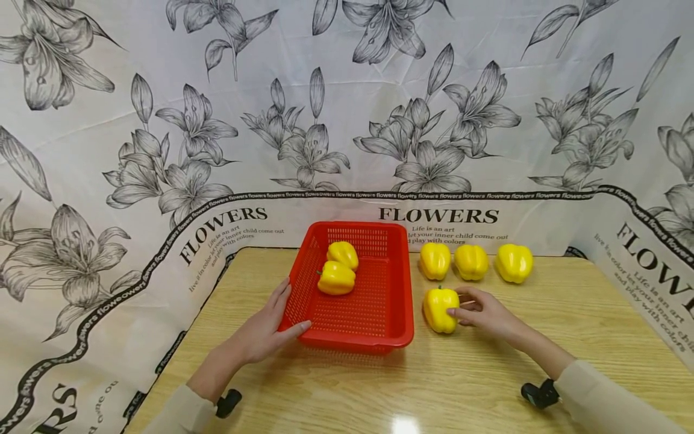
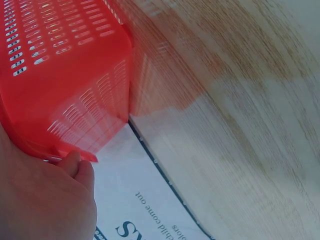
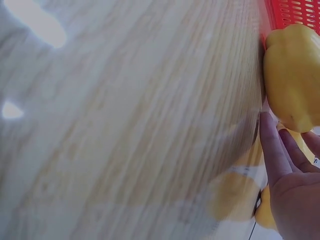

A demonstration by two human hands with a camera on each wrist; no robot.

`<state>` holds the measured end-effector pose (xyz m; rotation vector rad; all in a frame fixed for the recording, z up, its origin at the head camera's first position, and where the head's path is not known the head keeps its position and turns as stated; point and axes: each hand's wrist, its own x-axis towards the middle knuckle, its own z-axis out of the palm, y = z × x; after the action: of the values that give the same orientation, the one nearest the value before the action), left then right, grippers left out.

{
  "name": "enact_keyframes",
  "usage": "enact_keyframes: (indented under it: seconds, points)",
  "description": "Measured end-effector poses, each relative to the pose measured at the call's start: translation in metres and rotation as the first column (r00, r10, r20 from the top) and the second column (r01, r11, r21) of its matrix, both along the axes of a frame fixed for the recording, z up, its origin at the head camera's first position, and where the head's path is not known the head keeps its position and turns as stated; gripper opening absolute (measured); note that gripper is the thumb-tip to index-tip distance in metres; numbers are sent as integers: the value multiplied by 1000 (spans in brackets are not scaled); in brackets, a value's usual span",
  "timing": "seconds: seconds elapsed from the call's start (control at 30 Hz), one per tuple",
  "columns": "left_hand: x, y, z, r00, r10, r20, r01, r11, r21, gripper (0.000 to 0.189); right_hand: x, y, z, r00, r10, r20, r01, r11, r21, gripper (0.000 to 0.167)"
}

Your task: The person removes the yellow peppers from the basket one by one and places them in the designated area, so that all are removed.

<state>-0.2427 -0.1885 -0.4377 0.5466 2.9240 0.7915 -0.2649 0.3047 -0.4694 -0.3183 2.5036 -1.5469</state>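
A red plastic basket [image 1: 398, 301] with slotted walls stands on the wooden table, two yellow bell peppers [image 1: 336, 278] lying in its left half. My left hand [image 1: 264, 333] holds the basket at its near left corner, thumb by the front rim and fingers along the left side. In the left wrist view, fingertips bend at the red rim [image 2: 82, 155]. To the right of the basket is another yellow bell pepper [image 1: 440, 310], stem away from me. My right hand [image 1: 490, 313] is at its right side, fingers spread and thumb near its front; firm contact is unclear.
Three more yellow bell peppers [image 1: 471, 263] stand in a row at the table's back right. Behind the wooden table [image 1: 488, 380] hangs a white cloth [image 1: 336, 150] with flower prints. Both wrists carry a black strap device [image 1: 539, 395].
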Motion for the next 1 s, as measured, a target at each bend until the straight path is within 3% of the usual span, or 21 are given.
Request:
enact_keyframes:
  seconds: [0.37, 0.57, 1.0]
  points:
    - [1, -1, -2, 1000, 1, 8, -1, 1000, -8, 105, 7, 3, 10, 997, 3, -80, 3, 997, 75, 66]
    - [-2, -1, 1, 1000, 5, 11, -4, 1000, -14, 110, 9, 3, 36, 977, 33, -209, 12, 977, 211, 63]
    - [-2, -1, 3, 1000, -1, 20, 1, 1000, -13, 107, 14, -41, 93, 905, 169, -389, -51, 954, 296, 55]
